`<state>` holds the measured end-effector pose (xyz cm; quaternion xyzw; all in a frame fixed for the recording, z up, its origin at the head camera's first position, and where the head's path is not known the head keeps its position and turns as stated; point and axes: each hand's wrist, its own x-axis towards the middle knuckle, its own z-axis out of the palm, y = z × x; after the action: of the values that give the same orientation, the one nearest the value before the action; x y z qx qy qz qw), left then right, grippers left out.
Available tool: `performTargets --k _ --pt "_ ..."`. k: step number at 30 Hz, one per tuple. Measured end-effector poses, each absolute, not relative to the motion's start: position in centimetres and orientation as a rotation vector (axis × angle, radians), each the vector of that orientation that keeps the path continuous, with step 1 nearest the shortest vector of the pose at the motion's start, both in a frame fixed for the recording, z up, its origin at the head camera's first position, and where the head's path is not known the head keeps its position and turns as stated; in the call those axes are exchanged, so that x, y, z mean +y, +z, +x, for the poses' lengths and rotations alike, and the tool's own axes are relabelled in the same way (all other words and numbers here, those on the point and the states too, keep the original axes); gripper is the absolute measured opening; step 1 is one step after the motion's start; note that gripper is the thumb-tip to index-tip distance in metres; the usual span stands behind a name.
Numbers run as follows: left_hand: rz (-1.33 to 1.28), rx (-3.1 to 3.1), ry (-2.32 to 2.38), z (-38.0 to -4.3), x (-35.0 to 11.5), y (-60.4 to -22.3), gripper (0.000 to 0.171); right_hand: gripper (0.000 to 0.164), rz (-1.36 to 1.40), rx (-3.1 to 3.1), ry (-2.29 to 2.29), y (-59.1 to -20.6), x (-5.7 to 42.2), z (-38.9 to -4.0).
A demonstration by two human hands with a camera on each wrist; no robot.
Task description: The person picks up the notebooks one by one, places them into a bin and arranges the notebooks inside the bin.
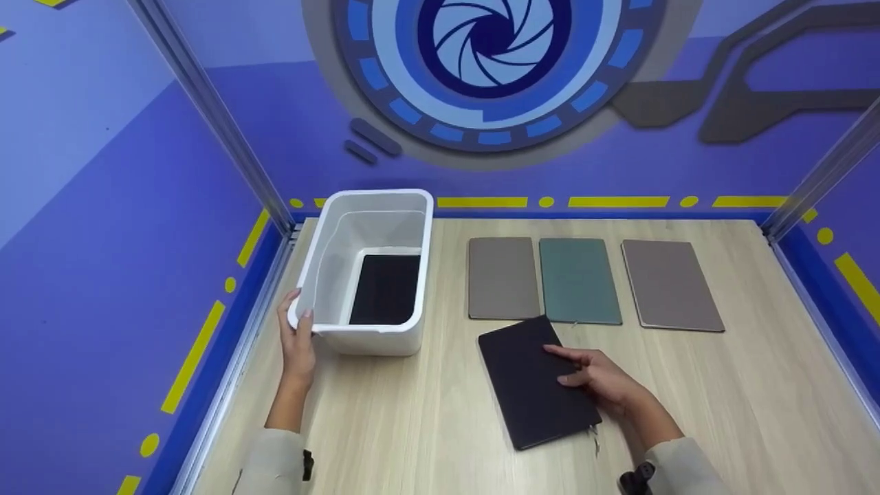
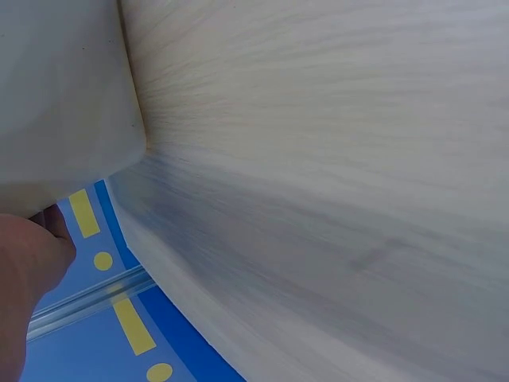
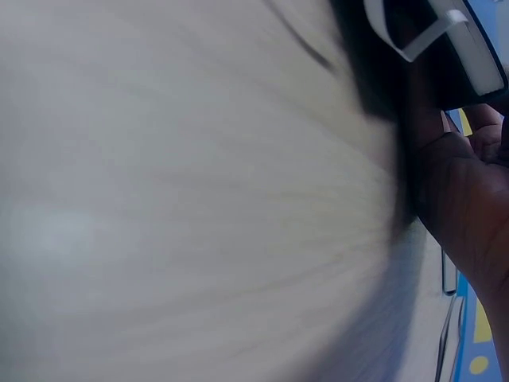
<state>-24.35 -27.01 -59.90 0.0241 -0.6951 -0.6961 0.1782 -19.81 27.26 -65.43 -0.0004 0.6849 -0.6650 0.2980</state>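
My right hand [image 1: 605, 381] grips a black notebook [image 1: 529, 385] by its right edge, with thumb and index finger over the cover. The notebook is tilted, and a ribbon marker [image 3: 425, 40] hangs from its lower end in the right wrist view. At the left, my left hand [image 1: 297, 337] holds the near left corner of a white bin [image 1: 371, 340], thumb on the rim. Inside the bin another black notebook [image 1: 386, 289] lies flat on the bottom. The left wrist view shows the bin's outer wall [image 2: 67, 95] with the hand [image 2: 32, 263] at its edge.
Behind the held notebook, three more lie in a row on the wooden table [image 1: 440, 426]: a taupe notebook [image 1: 503, 278], a green notebook [image 1: 581, 280] and a second taupe notebook [image 1: 672, 284]. Blue printed panels [image 1: 261, 137] stand around the table's back and sides.
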Motion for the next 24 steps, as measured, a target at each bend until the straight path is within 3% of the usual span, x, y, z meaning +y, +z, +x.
performTargets --k 24 --pt "0.08 -1.953 -1.98 -24.45 -26.87 -59.91 0.05 0.075 0.004 1.803 -1.78 -65.31 27.35 -19.78"
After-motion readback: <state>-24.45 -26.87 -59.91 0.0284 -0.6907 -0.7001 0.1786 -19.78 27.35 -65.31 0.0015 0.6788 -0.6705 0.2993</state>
